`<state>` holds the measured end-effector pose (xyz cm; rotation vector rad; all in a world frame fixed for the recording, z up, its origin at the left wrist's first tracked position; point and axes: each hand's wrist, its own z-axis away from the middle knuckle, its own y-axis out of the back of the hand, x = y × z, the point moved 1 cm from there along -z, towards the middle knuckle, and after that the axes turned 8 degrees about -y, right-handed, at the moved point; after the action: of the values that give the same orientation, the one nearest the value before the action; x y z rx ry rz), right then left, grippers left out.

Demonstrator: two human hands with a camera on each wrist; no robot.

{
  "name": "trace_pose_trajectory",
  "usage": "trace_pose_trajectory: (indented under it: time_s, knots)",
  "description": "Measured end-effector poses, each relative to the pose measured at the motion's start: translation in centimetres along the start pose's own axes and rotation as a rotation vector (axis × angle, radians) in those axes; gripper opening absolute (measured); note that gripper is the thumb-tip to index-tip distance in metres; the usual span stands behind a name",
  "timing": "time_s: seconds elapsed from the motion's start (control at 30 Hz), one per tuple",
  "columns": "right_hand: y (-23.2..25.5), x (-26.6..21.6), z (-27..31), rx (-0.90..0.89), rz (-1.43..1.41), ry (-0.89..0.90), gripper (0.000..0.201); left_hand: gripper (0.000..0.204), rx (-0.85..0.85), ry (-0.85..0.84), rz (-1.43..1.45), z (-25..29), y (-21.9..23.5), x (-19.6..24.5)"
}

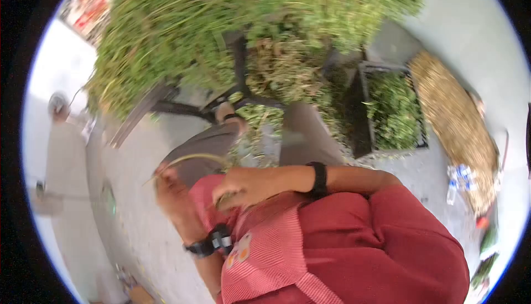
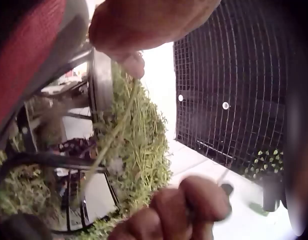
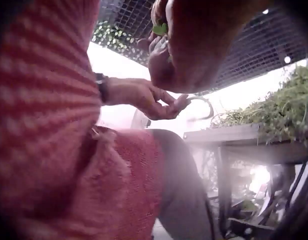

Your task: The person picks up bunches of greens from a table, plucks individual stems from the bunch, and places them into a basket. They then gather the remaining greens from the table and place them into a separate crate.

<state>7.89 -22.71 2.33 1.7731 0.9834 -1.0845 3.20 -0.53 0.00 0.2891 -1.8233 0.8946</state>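
Note:
My left hand is in front of the lap, fingers bent, pinching a thin yellow-green stem that arcs over toward my right hand. In the left wrist view this stem slants down from a fingertip. My right hand lies close to the apron with its fingers curled around something brownish green. A small green leaf pokes out between those fingers in the right wrist view; the rest is hidden. Ahead, a large heap of long-stemmed greens covers a raised stand.
A dark crate of leafy greens stands to the right, beside a rolled straw-coloured mat. Trimmed scraps litter the floor under the stand's black legs. A plastic bottle lies near the mat.

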Motion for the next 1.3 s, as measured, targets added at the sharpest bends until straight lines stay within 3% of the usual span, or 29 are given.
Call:
trace_pose_trajectory:
  time_s: [0.03, 0.1, 0.13, 0.17, 0.2, 0.23, 0.27, 0.3, 0.33, 0.37, 0.4, 0.43, 0.5, 0.57, 0.6, 0.67, 0.7, 0.77, 0.83, 0.9, 0.97, 1.0, 1.03, 1.1, 1.13, 1.17, 1.2, 1.23, 1.3]
  knots:
    - [0.8, 0.4, 1.3, 0.05, 0.008, -0.028, 0.026, 0.023, -0.189, -0.005, 0.14, -1.4, 2.3, 0.1]
    - [2.6, 1.9, 3.0, 0.217, 0.081, -0.142, 0.031, 0.025, -0.111, -0.003, 0.145, -1.6, 3.2, 1.9]
    - [4.4, 5.1, 4.7, 0.432, 0.172, -0.253, 0.036, 0.026, -0.056, -0.037, 0.147, -1.5, 3.8, 2.7]
    - [7.3, 4.7, 7.2, 0.567, 0.232, -0.29, 0.036, 0.026, -0.061, -0.03, 0.149, -1.3, 4.0, 3.7]
    - [9.9, 6.8, 9.4, 0.771, 0.33, -0.559, 0.032, 0.027, -0.026, -0.107, 0.089, -1.1, 4.1, 4.8]
    - [12.7, 7.7, 12.0, 0.891, 0.455, -0.635, 0.023, 0.028, 0.01, -0.183, 0.03, -0.9, 4.4, 5.6]
    - [16.3, 13.0, 16.6, 1.056, 0.333, -0.46, 0.017, 0.028, 0.0, -0.191, 0.029, -0.9, 5.2, 6.2]
    - [17.8, 10.4, 19.4, 1.202, 0.653, -0.715, 0.018, 0.029, -0.006, -0.203, 0.025, -1.0, 6.6, 6.8]
    - [19.9, 12.9, 24.1, 1.374, 0.865, -0.69, 0.025, 0.032, -0.09, -0.222, 0.01, -1.5, 8.4, 7.4]
    - [20.1, 7.6, 24.5, 1.278, 0.842, -1.167, 0.041, 0.032, -0.06, -0.263, 0.021, -1.3, 8.5, 7.9]
    - [21.3, 8.1, 27.1, 1.329, 0.8, -1.233, 0.059, 0.032, 0.076, -0.324, -0.22, -1.1, 8.8, 8.7]
    - [21.3, 9.4, 29.7, 1.381, 1.059, -1.135, 0.069, 0.033, 0.224, -0.365, -0.46, -0.6, 9.3, 9.6]
    - [21.9, 10.3, 32.0, 1.316, 1.261, -1.12, 0.07, 0.035, 0.252, -0.439, -0.46, -0.2, 9.7, 11.1]
    - [23.6, 11.6, 32.0, 1.307, 1.0, -1.198, 0.059, 0.034, 0.351, -0.502, -0.53, 0.6, 7.9, 12.9]
    - [24.5, 13.0, 31.9, 1.312, 1.009, -1.175, 0.059, 0.033, 0.409, -0.535, -0.54, 0.6, 8.0, 13.4]
    - [26.9, 15.5, 30.5, 1.148, 0.781, -0.894, 0.032, 0.032, 0.431, -0.587, -0.611, 0.2, 9.4, 13.4]
    - [27.0, 14.2, 28.1, 1.148, 0.787, -0.88, 0.032, 0.03, 0.437, -0.614, -0.706, 0.0, 10.7, 13.3]
    - [25.3, 7.2, 19.0, 1.33, 0.336, -0.583, 0.015, 0.03, 0.459, -0.559, -0.773, -1.3, 16.1, 11.0]
    - [24.9, 1.4, 12.3, 1.308, 0.642, -0.409, 0.015, 0.042, 0.309, -0.371, -1.002, -2.0, 21.4, 7.5]
    - [26.4, -0.2, 8.0, 1.246, 0.848, -0.193, 0.016, 0.058, 0.412, -0.257, -1.644, -2.5, 27.6, 2.5]
    - [26.8, -2.8, 4.5, 1.158, 0.994, -0.077, 0.016, 0.068, 0.449, -0.23, -1.79, -1.4, 30.0, -0.7]
    - [27.5, -3.1, 3.2, 1.16, 1.0, -0.073, 0.016, 0.062, 0.422, -0.222, -1.6, 0.1, 25.8, 0.1]
    - [28.2, -3.2, 2.0, 1.173, 1.016, -0.125, 0.016, 0.062, 0.427, -0.22, -1.595, 0.2, 24.3, -0.2]
    - [29.7, -3.3, -0.1, 1.174, 1.034, -0.155, 0.016, 0.056, 0.304, 0.016, -0.981, 0.1, 23.1, -0.7]
    - [30.2, -3.2, -0.9, 1.206, 1.033, -0.19, 0.017, 0.048, 0.256, -0.093, -0.884, -1.1, 24.0, -2.0]
    - [30.5, -3.1, -1.7, 1.235, 1.028, -0.222, 0.017, 0.04, 0.207, -0.148, -0.903, -1.0, 20.5, -0.8]
    - [31.0, -3.6, -2.4, 1.127, 1.092, -0.416, 0.024, 0.036, 0.167, -0.204, -0.909, -1.6, 18.3, -0.3]
    - [31.7, -3.1, -2.9, 1.113, 1.089, -0.388, 0.024, 0.033, 0.129, -0.263, -0.914, -2.2, 16.3, 0.2]
    - [32.6, -1.3, -3.7, 1.108, 1.343, -0.476, 0.034, 0.032, 0.083, -0.314, -0.865, -2.8, 11.9, 1.3]
